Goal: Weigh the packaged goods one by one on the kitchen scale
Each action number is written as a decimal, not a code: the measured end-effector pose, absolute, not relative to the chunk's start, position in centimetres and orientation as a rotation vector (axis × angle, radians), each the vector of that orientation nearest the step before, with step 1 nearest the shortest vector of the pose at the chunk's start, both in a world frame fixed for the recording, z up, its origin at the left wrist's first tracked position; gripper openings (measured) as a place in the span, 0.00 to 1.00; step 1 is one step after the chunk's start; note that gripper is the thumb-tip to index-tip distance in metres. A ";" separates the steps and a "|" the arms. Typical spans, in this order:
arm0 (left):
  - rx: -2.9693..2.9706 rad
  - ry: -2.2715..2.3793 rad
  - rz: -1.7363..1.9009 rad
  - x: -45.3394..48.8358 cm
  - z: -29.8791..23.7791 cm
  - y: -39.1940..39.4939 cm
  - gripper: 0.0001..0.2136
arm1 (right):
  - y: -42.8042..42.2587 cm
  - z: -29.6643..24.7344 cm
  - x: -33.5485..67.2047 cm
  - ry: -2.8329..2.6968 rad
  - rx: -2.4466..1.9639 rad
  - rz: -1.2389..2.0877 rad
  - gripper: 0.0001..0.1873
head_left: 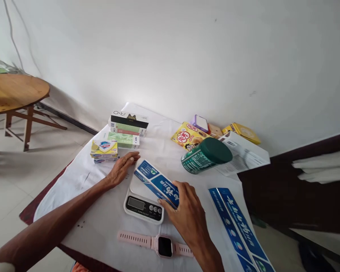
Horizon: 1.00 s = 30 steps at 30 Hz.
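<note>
My right hand (188, 209) grips the near end of a blue toothpaste box (155, 179), thumb on one side and fingers on the other. The box slants across a white kitchen scale (144, 207), over its weighing plate; whether it rests on the plate I cannot tell. The scale's display looks blank. My left hand (121, 170) lies beside the scale's far left edge, fingers stretched out, holding nothing. Close behind it are stacked soap boxes (104, 148), the top one yellow. A pink smartwatch (164, 246) lies in front of the scale, its right strap partly behind my right wrist.
A second blue toothpaste box (238, 230) lies at the right. Behind stand a dark green canister (205, 155), a yellow snack box (187, 135) and a white carton (248, 153). Green-and-white boxes (127, 126) stand at the back left. A white cloth (99, 226) covers the table against the wall.
</note>
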<state>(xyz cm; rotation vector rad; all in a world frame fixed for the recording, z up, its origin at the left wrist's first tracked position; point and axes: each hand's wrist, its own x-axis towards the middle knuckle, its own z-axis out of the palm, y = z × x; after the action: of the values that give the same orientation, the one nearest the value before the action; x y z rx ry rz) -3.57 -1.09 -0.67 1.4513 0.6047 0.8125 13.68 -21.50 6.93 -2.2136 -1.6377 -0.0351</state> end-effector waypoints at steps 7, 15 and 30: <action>1.624 0.680 0.702 -3.7 1.3 -1.2 0.31 | -20.5 8.4 12.1 -1.618 -2.246 0.082 0.40; 1.772 0.745 0.657 -3.7 1.9 -1.2 0.31 | -24.2 8.3 13.4 -1.494 -2.284 -0.038 0.31; 1.904 0.830 0.605 -3.7 1.9 -1.0 0.33 | -35.1 9.9 25.1 -0.550 -2.810 -0.023 0.42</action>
<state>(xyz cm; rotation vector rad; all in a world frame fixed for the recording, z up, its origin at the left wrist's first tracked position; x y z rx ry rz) -3.65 -0.99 1.91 1.9044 0.8303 0.6053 25.10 -35.14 9.87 -2.8103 -0.5495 -0.0234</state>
